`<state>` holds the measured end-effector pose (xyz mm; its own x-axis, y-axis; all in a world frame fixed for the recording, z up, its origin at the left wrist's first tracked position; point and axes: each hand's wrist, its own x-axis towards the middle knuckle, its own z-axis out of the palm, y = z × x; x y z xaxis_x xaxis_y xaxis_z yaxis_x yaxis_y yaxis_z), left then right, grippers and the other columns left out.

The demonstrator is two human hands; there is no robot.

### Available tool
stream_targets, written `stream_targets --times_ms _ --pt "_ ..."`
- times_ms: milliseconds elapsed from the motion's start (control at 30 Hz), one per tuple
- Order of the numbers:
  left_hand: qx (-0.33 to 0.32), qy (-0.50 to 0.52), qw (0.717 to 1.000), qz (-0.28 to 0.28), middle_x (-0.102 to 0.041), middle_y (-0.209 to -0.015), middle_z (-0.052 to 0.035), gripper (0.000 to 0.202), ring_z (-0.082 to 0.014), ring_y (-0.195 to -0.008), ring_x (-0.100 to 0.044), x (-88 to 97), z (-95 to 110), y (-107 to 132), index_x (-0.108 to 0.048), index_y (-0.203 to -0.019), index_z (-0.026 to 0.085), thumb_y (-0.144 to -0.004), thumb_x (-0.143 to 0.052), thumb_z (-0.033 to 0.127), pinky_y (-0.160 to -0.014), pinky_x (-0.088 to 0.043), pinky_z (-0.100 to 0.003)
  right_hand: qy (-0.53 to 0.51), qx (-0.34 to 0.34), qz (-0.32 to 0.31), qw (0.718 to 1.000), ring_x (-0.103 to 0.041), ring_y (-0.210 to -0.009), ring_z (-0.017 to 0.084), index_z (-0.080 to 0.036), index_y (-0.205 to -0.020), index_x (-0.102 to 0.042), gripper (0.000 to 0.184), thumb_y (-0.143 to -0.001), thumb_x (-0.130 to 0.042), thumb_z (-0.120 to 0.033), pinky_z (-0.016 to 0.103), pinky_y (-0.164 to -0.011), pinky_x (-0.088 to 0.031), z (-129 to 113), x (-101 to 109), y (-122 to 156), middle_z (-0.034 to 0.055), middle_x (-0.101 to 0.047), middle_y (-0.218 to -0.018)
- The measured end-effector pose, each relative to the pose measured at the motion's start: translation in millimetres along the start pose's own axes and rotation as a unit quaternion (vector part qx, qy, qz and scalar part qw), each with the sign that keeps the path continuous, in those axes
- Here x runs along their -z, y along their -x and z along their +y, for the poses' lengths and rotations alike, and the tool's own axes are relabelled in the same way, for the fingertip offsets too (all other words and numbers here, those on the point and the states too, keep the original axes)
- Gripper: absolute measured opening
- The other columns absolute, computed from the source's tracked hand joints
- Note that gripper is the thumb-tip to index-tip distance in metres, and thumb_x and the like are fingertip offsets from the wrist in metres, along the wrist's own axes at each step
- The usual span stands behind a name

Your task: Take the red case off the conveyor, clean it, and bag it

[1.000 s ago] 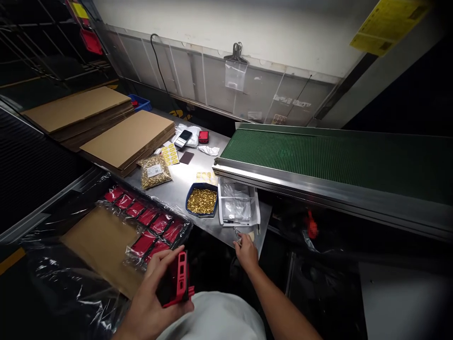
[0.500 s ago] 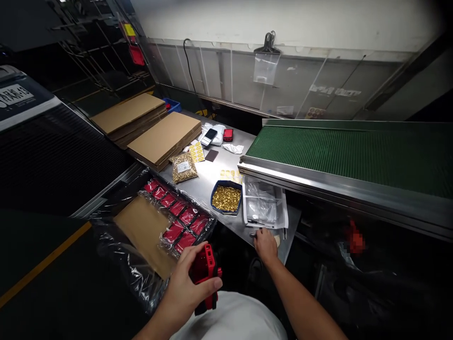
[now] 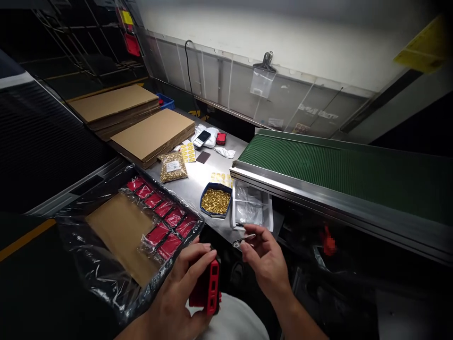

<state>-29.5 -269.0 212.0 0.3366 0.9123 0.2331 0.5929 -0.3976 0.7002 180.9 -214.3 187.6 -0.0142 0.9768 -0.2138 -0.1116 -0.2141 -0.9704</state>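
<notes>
My left hand (image 3: 184,288) is wrapped around a red and black housing (image 3: 207,290), fingers curled over its top edge, holding it upright just above my lap. My right hand (image 3: 267,259) pinches a small metal tool (image 3: 244,240) between thumb and fingertips — it sits level, close beside the housing and in front of the steel surface (image 3: 198,177). On that surface, just beyond the tool, stand a blue tray of gold-coloured parts (image 3: 215,200) and a white tray of clear bags (image 3: 250,211). To my left lies a plastic-lined box of red housings (image 3: 161,217) — partly covered by cardboard.
</notes>
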Motion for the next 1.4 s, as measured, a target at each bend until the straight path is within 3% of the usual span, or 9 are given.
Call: stream_targets --times_ms 100,267,467,1033,1133,1300,1400 --pt "-0.012 0.004 1.0 0.001 -0.033 -0.14 -0.0113 0.075 -0.0335 -0.134 -0.035 4.0 4.3 -3.6 -0.031 -0.146 0.025 -0.077 -0.056 0.011 -0.114 -0.034 -0.048 -0.049 0.002 -0.041 0.998 -0.058 -0.066 0.01 -0.02 -0.103 -0.063 0.032 -0.078 -0.074 -0.035 0.02 -0.06 -0.051 -27.4 -3.0 13.0 0.0024 -0.062 -0.079" --pt "-0.045 0.03 0.998 -0.019 -0.034 -0.14 -0.0119 0.088 -0.0342 -0.132 -0.037 13.7 6.0 -8.7 -0.03 -0.148 0.025 -0.066 -0.052 0.005 -0.113 -0.034 -0.054 0.028 0.042 -0.11 0.993 -0.066 -0.095 0.021 -0.021 -0.109 -0.062 0.025 -0.086 -0.065 -0.03 0.032 -0.081 -0.058 -45.4 0.7 32.2 0.01 -0.067 -0.108" --pt "-0.118 0.029 0.991 -0.05 -0.036 -0.135 -0.0165 0.089 -0.0324 -0.133 -0.034 26.9 5.0 -15.4 -0.03 -0.148 0.012 -0.062 -0.048 0.0 -0.115 -0.029 -0.056 0.158 0.122 -0.149 0.968 -0.064 -0.101 0.017 -0.026 -0.114 -0.059 0.027 -0.087 -0.063 -0.023 0.026 -0.086 -0.055 -54.9 6.1 38.2 0.0049 -0.067 -0.107" --pt "-0.117 0.027 0.989 -0.086 -0.036 -0.132 -0.0129 0.095 -0.0283 -0.132 -0.034 31.4 4.3 -15.2 -0.029 -0.148 0.013 -0.056 -0.05 0.002 -0.12 -0.021 -0.052 0.288 0.214 -0.186 0.915 -0.066 -0.092 0.011 -0.028 -0.115 -0.057 0.033 -0.085 -0.065 -0.016 0.019 -0.082 -0.054 -62.9 5.3 33.5 -0.0014 -0.069 -0.103" --pt "-0.114 0.026 0.99 -0.084 -0.035 -0.132 -0.0124 0.096 -0.0281 -0.132 -0.034 29.6 5.1 -15.3 -0.03 -0.148 0.013 -0.055 -0.049 0.002 -0.12 -0.021 -0.051 0.27 0.207 -0.176 0.924 -0.066 -0.092 0.011 -0.028 -0.113 -0.058 0.032 -0.085 -0.063 -0.013 0.019 -0.083 -0.055 -60.1 5.1 34.8 -0.0008 -0.069 -0.101" --pt "-0.1 0.032 0.992 -0.065 -0.034 -0.133 -0.0118 0.09 -0.0279 -0.133 -0.031 27.6 8.5 -14.4 -0.034 -0.144 0.015 -0.057 -0.049 0.002 -0.12 -0.023 -0.049 0.191 0.158 -0.076 0.966 -0.067 -0.092 0.013 -0.027 -0.108 -0.063 0.023 -0.086 -0.063 -0.018 0.018 -0.078 -0.056 -55.7 3.0 40.4 0.001 -0.069 -0.095" --pt "-0.092 0.038 0.993 -0.061 -0.033 -0.133 -0.0116 0.087 -0.0278 -0.134 -0.03 26.3 9.6 -13.6 -0.034 -0.143 0.015 -0.059 -0.049 0.002 -0.12 -0.024 -0.049 0.14 0.114 -0.058 0.982 -0.068 -0.084 0.011 -0.026 -0.106 -0.064 0.02 -0.087 -0.064 -0.022 0.014 -0.072 -0.056 -55.2 -0.7 43.5 0.0012 -0.07 -0.096"
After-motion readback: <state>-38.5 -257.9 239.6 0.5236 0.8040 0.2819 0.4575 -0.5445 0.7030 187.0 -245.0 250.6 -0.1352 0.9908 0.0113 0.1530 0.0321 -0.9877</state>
